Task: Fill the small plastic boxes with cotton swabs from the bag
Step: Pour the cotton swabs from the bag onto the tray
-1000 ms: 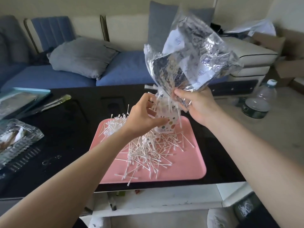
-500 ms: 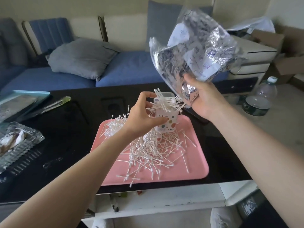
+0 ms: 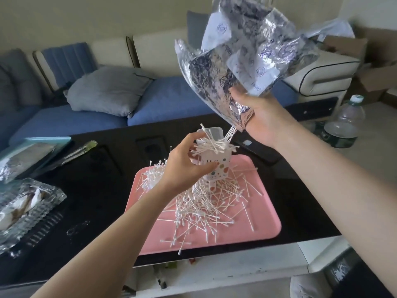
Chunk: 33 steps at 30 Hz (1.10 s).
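Note:
My left hand [image 3: 186,166] grips a small white plastic box [image 3: 217,166] with coloured dots, held upright above the pink tray [image 3: 264,214]. Its lid stands open and cotton swabs [image 3: 214,145] lie heaped across its mouth. My right hand [image 3: 261,120] holds the crinkled silvery bag [image 3: 238,63] by its lower corner, raised above and to the right of the box. A few swabs hang from the bag's opening toward the box. Many loose swabs [image 3: 206,203] are scattered over the tray.
The tray lies on a black glass table [image 3: 96,168]. A glass dish [image 3: 23,207], a teal tray [image 3: 36,145] and a clear-handled tool [image 3: 77,151] sit at the left. A phone [image 3: 255,149] lies behind the tray. A water bottle [image 3: 341,125] stands on the floor at right, a sofa behind.
My right hand has lifted the bag up and to the right, away from the box mouth. The box now shows swabs piled across its top. My left hand has held nearly still.

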Tool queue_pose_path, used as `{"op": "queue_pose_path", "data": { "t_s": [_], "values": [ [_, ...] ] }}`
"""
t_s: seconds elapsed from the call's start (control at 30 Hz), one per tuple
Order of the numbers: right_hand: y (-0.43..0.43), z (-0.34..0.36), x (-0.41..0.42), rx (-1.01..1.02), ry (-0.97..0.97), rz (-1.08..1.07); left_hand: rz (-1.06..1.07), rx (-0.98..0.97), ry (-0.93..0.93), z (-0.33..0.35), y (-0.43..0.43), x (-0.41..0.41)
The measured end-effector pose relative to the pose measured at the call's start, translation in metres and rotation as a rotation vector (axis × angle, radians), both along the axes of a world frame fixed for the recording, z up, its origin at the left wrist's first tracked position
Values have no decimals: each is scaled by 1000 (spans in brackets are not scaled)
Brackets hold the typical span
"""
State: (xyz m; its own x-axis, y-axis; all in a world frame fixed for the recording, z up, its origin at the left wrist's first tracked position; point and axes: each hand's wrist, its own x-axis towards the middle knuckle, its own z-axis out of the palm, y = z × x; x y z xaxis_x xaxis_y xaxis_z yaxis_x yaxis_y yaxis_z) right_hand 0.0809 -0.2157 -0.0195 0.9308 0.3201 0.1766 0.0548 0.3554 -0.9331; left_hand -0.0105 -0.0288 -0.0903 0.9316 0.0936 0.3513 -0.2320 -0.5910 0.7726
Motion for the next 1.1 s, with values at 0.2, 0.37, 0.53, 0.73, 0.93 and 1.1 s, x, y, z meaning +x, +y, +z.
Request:
{"op": "queue_pose_path", "data": {
  "t_s": [0.2, 0.37, 0.53, 0.73, 0.93, 1.1],
  "values": [
    [14, 19, 7, 73, -36, 114, 14, -26, -25, 6, 6, -4],
    [20, 33, 8, 89, -42, 123, 9, -76, -7, 6, 9, -7],
    [33, 28, 2, 99, -10, 160, -15, -94, 18, 3, 14, -10],
    [45, 11, -9, 12, 20, 107, 14, -117, 31, 4, 15, -13],
    [42, 28, -9, 120, 31, 152, 41, -122, 8, 3, 16, -14],
    [41, 20, -5, -58, -30, 79, 51, -106, -2, 5, 16, -15]
  ]
}}
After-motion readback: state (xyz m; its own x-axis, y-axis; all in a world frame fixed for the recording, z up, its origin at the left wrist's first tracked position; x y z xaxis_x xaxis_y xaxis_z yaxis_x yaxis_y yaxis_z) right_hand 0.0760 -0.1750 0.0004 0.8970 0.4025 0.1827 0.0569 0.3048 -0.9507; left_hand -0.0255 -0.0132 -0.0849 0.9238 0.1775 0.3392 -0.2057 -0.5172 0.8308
